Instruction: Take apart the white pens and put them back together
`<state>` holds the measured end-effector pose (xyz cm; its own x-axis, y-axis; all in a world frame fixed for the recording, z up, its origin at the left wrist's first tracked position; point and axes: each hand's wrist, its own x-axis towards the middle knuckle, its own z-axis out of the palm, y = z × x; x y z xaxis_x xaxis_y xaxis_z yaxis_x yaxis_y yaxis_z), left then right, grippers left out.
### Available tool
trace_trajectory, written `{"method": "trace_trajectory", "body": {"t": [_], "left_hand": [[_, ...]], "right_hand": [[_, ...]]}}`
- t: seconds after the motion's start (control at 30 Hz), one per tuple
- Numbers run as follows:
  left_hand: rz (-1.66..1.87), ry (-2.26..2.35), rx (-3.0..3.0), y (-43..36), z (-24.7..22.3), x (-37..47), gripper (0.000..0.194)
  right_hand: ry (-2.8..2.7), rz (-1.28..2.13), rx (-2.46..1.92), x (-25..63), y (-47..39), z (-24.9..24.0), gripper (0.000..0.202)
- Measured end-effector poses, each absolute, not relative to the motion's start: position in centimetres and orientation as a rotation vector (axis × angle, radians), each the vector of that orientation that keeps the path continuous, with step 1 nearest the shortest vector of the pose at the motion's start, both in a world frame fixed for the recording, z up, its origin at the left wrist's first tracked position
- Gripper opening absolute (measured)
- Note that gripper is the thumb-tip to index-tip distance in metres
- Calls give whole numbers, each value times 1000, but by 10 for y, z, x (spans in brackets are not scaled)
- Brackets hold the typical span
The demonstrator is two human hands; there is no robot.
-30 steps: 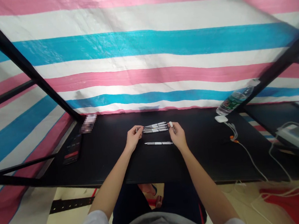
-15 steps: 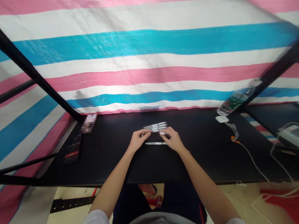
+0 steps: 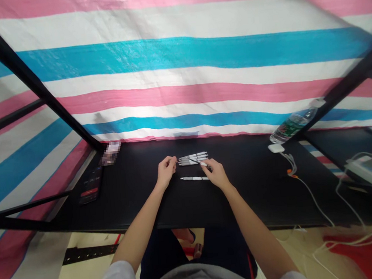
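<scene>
My right hand pinches a white pen part, and a thin dark rod like a refill juts from it to the upper left, over the row of pens. My left hand is to the left of that row, thumb and fingers closed together around a small piece that is mostly hidden. Several white and grey pens lie side by side beyond the hands, tips pointing left. Nearer to me, a single pen lies flat, its right end close beneath my right hand.
The black table also bears a dark phone and a blurred object at the left. At the right are a tilted water bottle, a white charger and cables. Striped sheeting hangs behind, with black frame posts at the sides.
My hands have drawn apart: the left moved left and slightly up, away from the pen part in my right. The thin dark rod now shows between them. The pens on the table stayed put.
</scene>
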<state>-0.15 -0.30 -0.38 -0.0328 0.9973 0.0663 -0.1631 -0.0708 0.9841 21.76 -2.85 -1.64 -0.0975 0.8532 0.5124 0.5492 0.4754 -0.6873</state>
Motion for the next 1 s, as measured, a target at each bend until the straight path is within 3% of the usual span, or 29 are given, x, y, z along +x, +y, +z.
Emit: {"method": "trace_trajectory", "body": {"t": [0.13,0.37,1.0], "left_hand": [[1321,1059,1067,-3,-3,-2,47],[1234,1017,1144,-6,-3,-1,35],[1177,1003,1240,-4,-12,-2,31]], "right_hand": [[-1761,397,-1222,218,-28,-18,20],[-1768,391,-1195,218,-27,-19,18],[-1838,373,-1150,218,-27,-17,18]]}}
